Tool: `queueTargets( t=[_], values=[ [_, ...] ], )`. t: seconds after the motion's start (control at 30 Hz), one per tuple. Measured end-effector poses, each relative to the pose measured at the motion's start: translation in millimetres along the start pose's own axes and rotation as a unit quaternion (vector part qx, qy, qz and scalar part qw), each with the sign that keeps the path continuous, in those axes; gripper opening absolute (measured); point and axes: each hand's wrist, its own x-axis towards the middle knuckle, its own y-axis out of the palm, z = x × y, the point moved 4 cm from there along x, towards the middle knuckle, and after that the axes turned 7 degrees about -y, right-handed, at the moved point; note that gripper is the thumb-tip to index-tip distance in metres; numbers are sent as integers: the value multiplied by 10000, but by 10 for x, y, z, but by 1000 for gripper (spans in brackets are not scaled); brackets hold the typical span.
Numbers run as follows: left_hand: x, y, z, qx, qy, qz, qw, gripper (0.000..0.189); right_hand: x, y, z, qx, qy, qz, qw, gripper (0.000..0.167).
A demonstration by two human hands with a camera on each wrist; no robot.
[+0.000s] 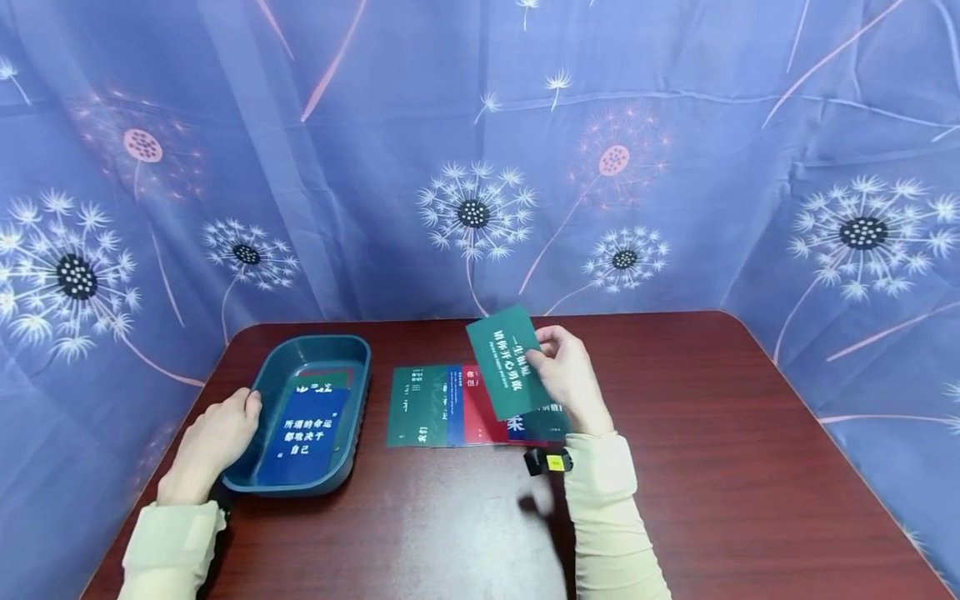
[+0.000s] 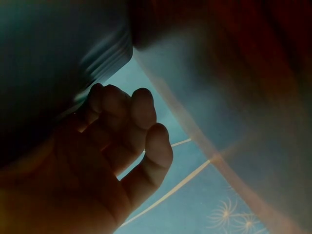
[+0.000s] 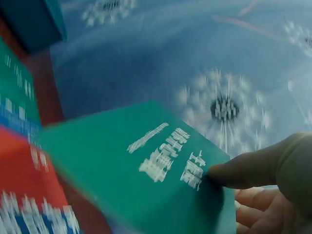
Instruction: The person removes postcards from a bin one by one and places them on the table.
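A green card (image 1: 508,362) with white lettering is pinched by its right edge between the thumb and fingers of my right hand (image 1: 566,367). In the head view it is held tilted above an overlapping row of green, blue and red cards (image 1: 427,408). My left hand (image 1: 219,437) grips the left rim of a teal plastic basket (image 1: 362,425), its bent fingers (image 2: 158,146) against the outer wall in the left wrist view. Inside the basket a blue card (image 1: 303,454) with white lettering lies over green and red ones.
The dark red-brown table (image 1: 720,467) has rounded far corners. A blue curtain (image 1: 375,167) printed with dandelions hangs behind it and along both sides. A small black device with a yellow label (image 1: 555,462) is on my right wrist.
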Motion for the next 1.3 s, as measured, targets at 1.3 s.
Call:
queueTargets(
  t=[1.3],
  values=[
    [15, 11, 16, 93, 40, -104, 9999, 47, 34, -457, -992, -2167, 1397, 209, 9660, 54]
  ],
)
